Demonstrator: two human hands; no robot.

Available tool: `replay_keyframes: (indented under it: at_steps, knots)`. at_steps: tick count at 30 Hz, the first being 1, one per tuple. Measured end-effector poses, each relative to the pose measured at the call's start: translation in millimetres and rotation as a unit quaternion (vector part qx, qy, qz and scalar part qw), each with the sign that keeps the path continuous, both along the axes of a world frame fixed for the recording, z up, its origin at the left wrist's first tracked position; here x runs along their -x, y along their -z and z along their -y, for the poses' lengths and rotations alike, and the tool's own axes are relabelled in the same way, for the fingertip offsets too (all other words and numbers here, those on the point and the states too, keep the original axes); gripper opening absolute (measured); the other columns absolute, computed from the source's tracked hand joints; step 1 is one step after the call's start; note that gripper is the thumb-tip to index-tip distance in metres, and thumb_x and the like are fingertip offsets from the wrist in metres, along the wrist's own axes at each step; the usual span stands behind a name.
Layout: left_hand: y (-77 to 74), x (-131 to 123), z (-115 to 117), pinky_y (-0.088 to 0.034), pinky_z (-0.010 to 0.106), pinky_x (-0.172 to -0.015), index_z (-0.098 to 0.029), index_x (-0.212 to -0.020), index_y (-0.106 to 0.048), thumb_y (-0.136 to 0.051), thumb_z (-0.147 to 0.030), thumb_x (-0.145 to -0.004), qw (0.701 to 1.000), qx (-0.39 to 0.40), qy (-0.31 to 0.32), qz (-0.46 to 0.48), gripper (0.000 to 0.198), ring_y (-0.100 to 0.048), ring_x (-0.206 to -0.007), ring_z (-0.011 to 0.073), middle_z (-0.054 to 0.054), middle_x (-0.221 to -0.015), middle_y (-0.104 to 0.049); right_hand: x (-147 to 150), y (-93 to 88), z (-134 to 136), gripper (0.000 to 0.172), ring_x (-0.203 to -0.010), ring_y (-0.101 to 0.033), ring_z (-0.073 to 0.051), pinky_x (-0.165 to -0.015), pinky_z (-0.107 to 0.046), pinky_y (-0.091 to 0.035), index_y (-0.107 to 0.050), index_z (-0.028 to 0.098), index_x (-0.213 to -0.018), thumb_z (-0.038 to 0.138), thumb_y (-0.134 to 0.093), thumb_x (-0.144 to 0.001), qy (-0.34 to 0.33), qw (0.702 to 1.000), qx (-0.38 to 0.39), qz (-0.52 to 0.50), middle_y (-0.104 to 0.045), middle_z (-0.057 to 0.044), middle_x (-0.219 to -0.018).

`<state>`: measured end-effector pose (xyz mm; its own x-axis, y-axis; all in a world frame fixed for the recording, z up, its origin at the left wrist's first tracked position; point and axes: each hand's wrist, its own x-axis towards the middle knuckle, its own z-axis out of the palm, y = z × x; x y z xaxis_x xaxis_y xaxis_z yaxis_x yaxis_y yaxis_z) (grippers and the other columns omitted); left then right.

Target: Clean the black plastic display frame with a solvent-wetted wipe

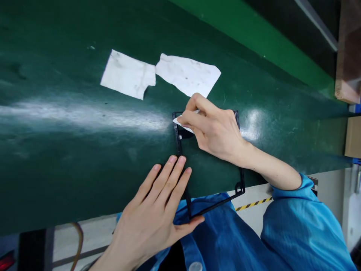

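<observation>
A thin black rectangular frame lies on the dark green belt, its near end jutting past the belt's edge over my blue smock. My left hand lies flat on the frame's left side, fingers stretched out together, thumb at the near corner. My right hand rests over the frame's far end, fingers pinched on a small white paper piece pressed at the far-left corner.
Two white worn paper sheets lie on the belt beyond the frame. A bright green rail runs along the far side. Brown boxes sit at the right. Yellow-black floor tape shows below.
</observation>
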<state>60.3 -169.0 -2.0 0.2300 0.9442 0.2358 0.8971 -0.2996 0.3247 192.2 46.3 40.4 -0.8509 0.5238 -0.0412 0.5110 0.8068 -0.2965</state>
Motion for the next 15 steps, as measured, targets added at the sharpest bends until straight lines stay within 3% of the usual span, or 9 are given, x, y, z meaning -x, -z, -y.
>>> replay_keyframes:
  at_steps: [5,11,15]
  knots:
    - [-1.7,-3.7,4.1,-0.008,0.038,-0.155,-0.004,-0.167,-0.036,-0.055,-0.078,-0.094,0.998,0.041,-0.023,0.034,0.105,-0.025,-0.179,0.0279,0.015,-0.186,-0.026,1.4,1.3,0.9,0.045,-0.072,-0.050,-0.005,-0.058,-0.030,-0.019,-0.074,0.027,-0.119,0.004,-0.037,-0.109,0.022,0.997,-0.062,0.032,-0.067,0.002,-0.119]
    - [-2.6,-5.2,2.5,-0.006,0.038,-0.155,-0.002,-0.168,-0.033,-0.054,-0.074,-0.096,0.998,0.044,-0.017,0.049,0.104,-0.013,-0.181,0.0256,0.016,-0.187,-0.020,-6.0,-1.3,9.5,0.046,-0.074,-0.051,-0.005,-0.056,-0.029,-0.017,-0.075,0.025,-0.115,0.000,-0.038,-0.102,-0.053,0.992,-0.110,-0.002,-0.069,0.001,-0.114]
    - [-3.1,-5.5,5.7,-0.005,0.038,-0.155,0.000,-0.167,-0.034,-0.053,-0.071,-0.097,0.998,0.051,-0.013,0.045,0.101,-0.012,-0.181,0.0267,0.018,-0.187,-0.021,2.1,-3.4,3.3,0.049,-0.073,-0.052,-0.005,-0.059,-0.029,-0.016,-0.073,0.025,-0.114,-0.001,-0.033,-0.103,-0.014,0.994,-0.098,0.039,-0.068,0.002,-0.115]
